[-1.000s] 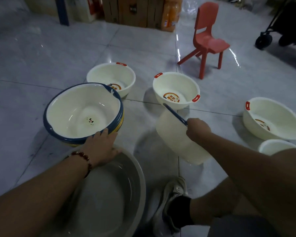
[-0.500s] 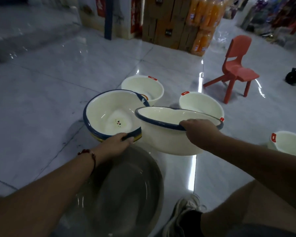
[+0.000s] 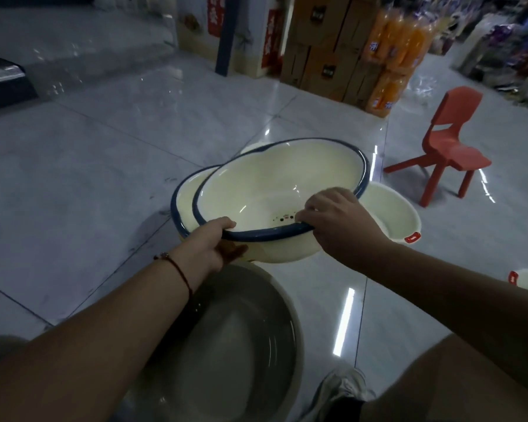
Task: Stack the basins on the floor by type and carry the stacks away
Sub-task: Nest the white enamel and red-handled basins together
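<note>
The right hand (image 3: 342,222) has swung its blue-rimmed basin (image 3: 275,184) over the second rimmed basin (image 3: 182,199), which the left hand (image 3: 209,243) steadies on the floor (image 3: 73,178). Both hands curl round the near rims; the upper basin sits tilted, partly nested. A grey basin (image 3: 235,339) lies nearest, white basins (image 3: 390,214) and a red chair (image 3: 442,150) beyond.

Both forearms were bare. A dark red cord bracelet (image 3: 177,269) with a small bead circled the left wrist. A grey sneaker (image 3: 336,391) and black sock (image 3: 346,411) covered one foot.
</note>
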